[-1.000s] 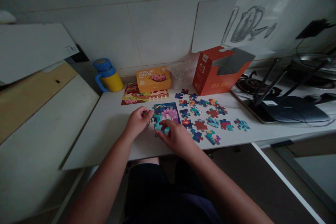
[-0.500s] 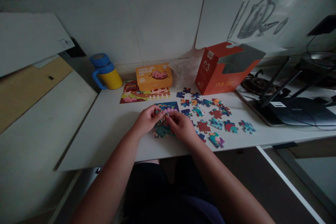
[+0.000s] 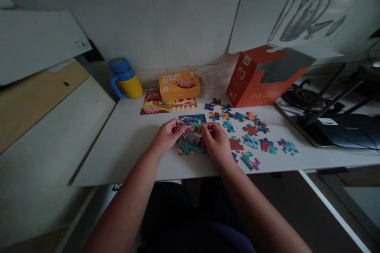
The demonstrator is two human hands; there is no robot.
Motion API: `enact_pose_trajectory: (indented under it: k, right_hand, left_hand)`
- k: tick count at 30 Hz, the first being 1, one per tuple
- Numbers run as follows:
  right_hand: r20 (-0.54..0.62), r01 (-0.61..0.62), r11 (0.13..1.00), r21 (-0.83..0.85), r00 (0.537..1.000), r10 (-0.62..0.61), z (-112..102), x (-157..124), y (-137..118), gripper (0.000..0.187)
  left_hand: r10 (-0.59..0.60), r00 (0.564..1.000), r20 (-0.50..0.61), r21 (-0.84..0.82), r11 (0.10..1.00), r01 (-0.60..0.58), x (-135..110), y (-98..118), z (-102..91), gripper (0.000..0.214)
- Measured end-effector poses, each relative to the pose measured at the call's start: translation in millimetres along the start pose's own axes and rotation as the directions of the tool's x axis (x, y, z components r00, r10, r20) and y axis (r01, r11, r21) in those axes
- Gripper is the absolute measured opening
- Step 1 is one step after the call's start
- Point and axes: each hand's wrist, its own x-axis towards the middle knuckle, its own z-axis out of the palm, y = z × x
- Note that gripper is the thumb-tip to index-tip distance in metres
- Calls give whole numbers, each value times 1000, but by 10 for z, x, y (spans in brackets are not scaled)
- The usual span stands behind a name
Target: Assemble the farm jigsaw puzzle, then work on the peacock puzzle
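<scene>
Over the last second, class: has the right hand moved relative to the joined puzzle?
Yes. The right hand has shifted from the near edge of the joined puzzle toward the puzzle's right side, farther up the table.

On the worktop (image 3: 127, 142), the part-built puzzle (image 3: 192, 136) lies centre; loose pieces (image 3: 252, 134) right of it, puzzle box (image 3: 179, 85) behind, mug (image 3: 126, 78) far left.

Part-built puzzle (image 3: 192, 136) lies flat on the table, near edge, multicoloured, mostly teal and blue, top edge dark blue. Both hands at it: left hand (image 3: 168, 134) at its 9 o'clock, right hand (image 3: 218, 140) at 3 o'clock, fingers pinching at small bits over its top half. Details too dim.
</scene>
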Motion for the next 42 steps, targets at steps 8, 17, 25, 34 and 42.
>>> enact_pose_trajectory:
  k: [8,17,25,34,42]
  right_hand:
    - [-11,3,993,114,1000,-2,32,22,68,39]
    - [-29,-19,975,221,999,26,-40,10,-128,47]
    - [377,89,917,-388,923,71,-606,-238,-198,25]
    - [305,76,802,-593,943,136,-711,-533,-149,23]
    - [220,151,685,-713,975,14,-632,-562,-192,17]
  left_hand:
    - [0,998,-65,-126,992,-8,16,-37,-20,37]
    - [3,997,-78,-115,993,-12,11,-4,-31,34]
    - [15,997,-70,-124,992,-24,15,-21,-21,26]
    - [31,997,-73,-102,994,-39,24,-63,-25,23]
    - [21,996,-89,-95,995,-30,32,-74,-24,25]
